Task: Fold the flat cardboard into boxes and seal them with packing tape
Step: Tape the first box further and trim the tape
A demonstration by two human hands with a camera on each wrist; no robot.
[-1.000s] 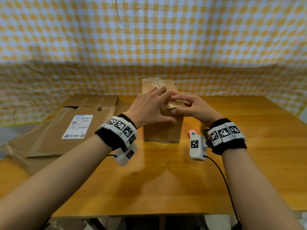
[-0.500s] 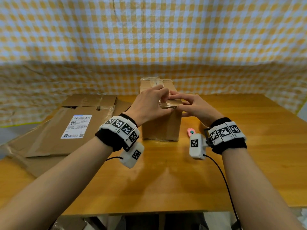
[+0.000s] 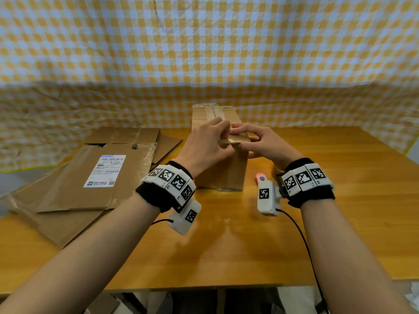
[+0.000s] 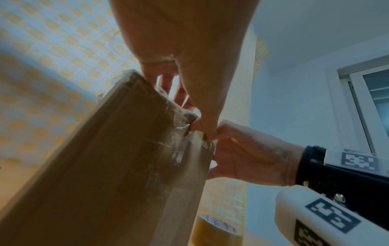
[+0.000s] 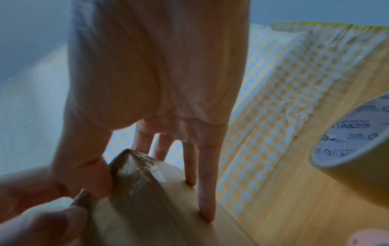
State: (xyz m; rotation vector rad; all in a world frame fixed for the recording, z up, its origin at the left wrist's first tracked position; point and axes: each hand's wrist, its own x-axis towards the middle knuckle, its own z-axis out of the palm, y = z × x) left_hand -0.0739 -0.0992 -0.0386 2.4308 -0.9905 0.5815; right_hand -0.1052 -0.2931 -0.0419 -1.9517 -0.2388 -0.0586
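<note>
A folded brown cardboard box (image 3: 223, 171) stands upright in the middle of the table, with clear tape along its top seam. A tape strip (image 3: 237, 139) crosses its near top edge. My left hand (image 3: 223, 135) pinches that strip at the edge, thumb against fingers (image 4: 201, 129). From the right, my right hand (image 3: 238, 137) grips the same taped edge: the thumb (image 5: 92, 176) presses the near corner and the fingers (image 5: 207, 196) lie on the box. The tape roll (image 5: 355, 159) stands on the table right of the box, hidden in the head view.
Flattened cardboard (image 3: 95, 177) with a white shipping label lies on the table's left side. A small pink tool (image 3: 260, 177) lies beside the box's right base. Checked cloth (image 3: 204, 53) hangs behind the table. Bare wooden table (image 3: 226, 245) lies in front of the box.
My left hand has risen from the box's near face to the top edge, where it now pinches the tape. My right hand has stayed at that edge.
</note>
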